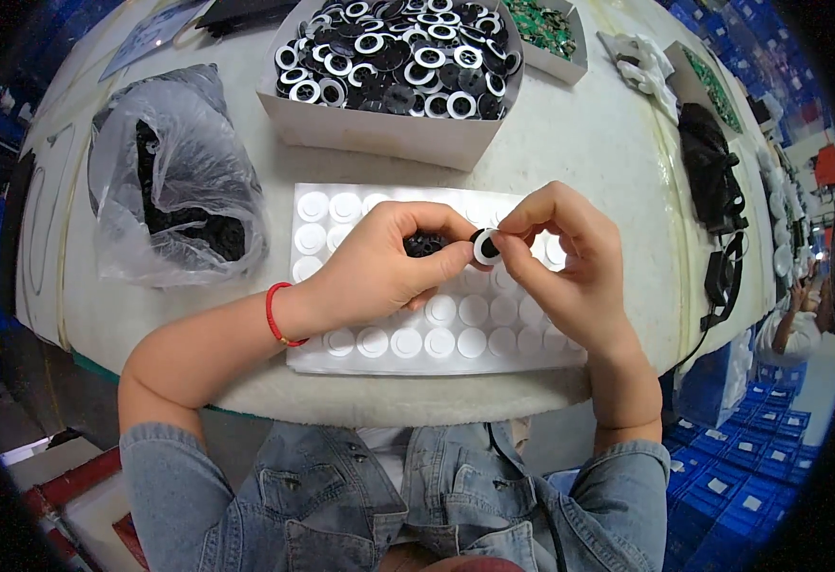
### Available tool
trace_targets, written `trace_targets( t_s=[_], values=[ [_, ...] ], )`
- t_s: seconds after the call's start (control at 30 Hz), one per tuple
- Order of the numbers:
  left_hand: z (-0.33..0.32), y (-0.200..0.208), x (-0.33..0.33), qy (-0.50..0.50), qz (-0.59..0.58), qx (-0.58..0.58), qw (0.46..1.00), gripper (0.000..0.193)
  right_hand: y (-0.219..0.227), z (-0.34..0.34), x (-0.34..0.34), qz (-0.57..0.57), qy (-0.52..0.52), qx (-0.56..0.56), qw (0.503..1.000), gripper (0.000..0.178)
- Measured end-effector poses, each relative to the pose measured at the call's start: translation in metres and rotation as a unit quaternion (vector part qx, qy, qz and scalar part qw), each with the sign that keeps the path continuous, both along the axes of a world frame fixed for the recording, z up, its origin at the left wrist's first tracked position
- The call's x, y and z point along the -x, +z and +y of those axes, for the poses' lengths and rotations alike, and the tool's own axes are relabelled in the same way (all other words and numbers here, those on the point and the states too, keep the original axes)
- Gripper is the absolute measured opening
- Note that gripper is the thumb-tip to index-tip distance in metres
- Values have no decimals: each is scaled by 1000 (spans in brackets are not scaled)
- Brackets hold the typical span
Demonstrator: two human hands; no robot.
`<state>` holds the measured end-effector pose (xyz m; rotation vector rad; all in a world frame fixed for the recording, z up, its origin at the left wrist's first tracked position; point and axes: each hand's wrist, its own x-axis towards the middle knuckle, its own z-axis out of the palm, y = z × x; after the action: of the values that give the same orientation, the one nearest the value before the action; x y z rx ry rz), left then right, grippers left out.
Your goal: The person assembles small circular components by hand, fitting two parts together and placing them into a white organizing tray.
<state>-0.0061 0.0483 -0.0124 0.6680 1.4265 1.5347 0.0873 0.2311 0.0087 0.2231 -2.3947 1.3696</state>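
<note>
A small black disc with a white ring (483,248) is pinched between my two hands. My left hand (379,253) grips its left edge with thumb and forefinger. Several small black parts (424,245) show in the curl of that same hand. From the other side, the thumb and forefinger of my right hand (575,267) close on the disc's right edge. Both hands are above a white sheet (295,363) covered with rows of round white pieces (407,343). My hands hide the middle of the sheet.
Beyond the sheet stands a white box (379,141) heaped with black discs and white rings. To the left sits a clear plastic bag (189,172) of black parts. Boxes of green circuit boards (546,29) stand farther back, with black cloth-like items (708,167) at right.
</note>
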Motion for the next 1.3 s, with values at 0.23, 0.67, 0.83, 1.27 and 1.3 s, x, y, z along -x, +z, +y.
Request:
trace_targets(
  t_s=[0.23, 0.67, 0.83, 1.27, 1.3],
  values=[
    [0, 6, 0, 3, -53, -1, 999, 25, -5, -3, 1, -22, -17, 51, 998, 6],
    [-1, 2, 0, 3, -38, -11, 999, 21, -1, -5, -1, -73, -14, 119, 990, 9],
    [-1, 0, -1, 40, -20, -28, 999, 17, 8, -8, -3, -166, 2, 175, 970, 12],
    [-2, 0, 0, 23, -4, -10, 1000, 11, 10, -9, 4, -221, 46, 209, 951, 17],
    [-1, -1, 0, 20, -6, -12, 1000, 14, 18, -6, 7, -254, 49, 183, 948, 15]
  ],
)
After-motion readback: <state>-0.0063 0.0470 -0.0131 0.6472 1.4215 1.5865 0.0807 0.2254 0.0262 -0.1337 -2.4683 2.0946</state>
